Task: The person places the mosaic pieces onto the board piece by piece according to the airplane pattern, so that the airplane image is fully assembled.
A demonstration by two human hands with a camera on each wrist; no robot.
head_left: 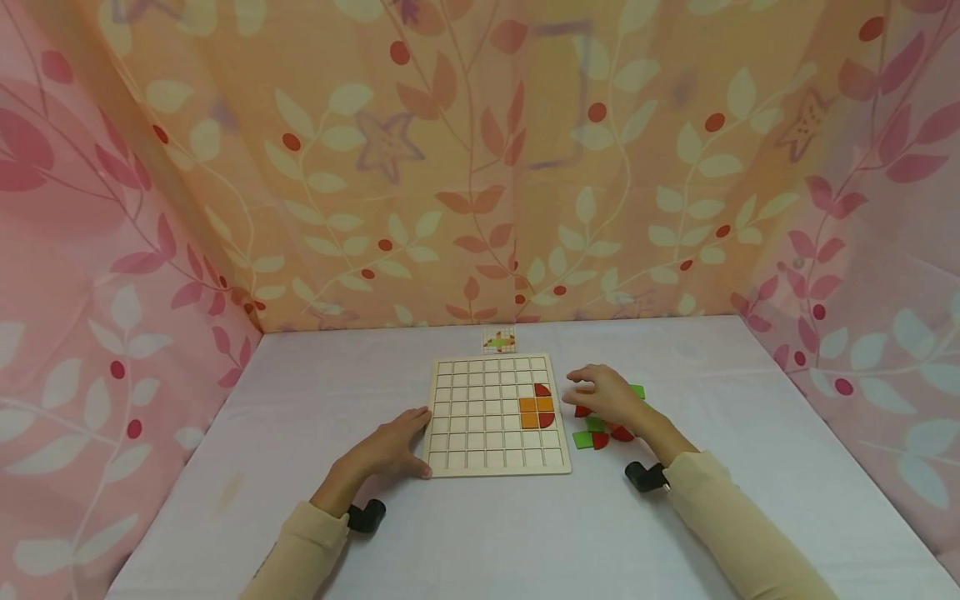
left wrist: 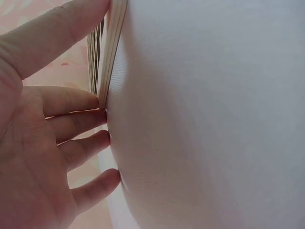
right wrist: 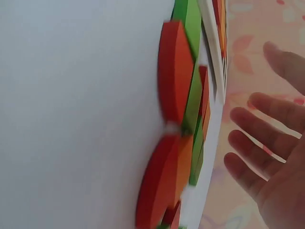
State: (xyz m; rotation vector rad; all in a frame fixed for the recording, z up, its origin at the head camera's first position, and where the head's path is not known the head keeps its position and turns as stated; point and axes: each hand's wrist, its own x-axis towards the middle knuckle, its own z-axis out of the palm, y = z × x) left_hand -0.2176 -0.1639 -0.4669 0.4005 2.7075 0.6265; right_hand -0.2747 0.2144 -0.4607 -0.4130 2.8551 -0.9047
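Observation:
A square wooden grid board [head_left: 480, 454] lies flat on the table. Toward its right side sit orange squares [head_left: 529, 412] and two red quarter-circle pieces [head_left: 543, 390]. My left hand [head_left: 390, 443] rests at the board's left edge, thumb near the front corner; in the left wrist view its fingertips [left wrist: 97, 102] meet the board's wooden side [left wrist: 113, 43]. Over the loose pieces right of the board hovers my right hand [head_left: 609, 393], fingers loosely spread and holding nothing. Below it lie green pieces [head_left: 583, 440] and red quarter-circles [right wrist: 174, 71], partly covered by the hand in the head view.
A small pattern card [head_left: 498, 340] with a coloured figure on a grid lies behind the board. White cloth covers the table [head_left: 480, 533]. Floral curtains [head_left: 480, 167] enclose the back and both sides. A black wrist camera [head_left: 366, 517] sits on each arm.

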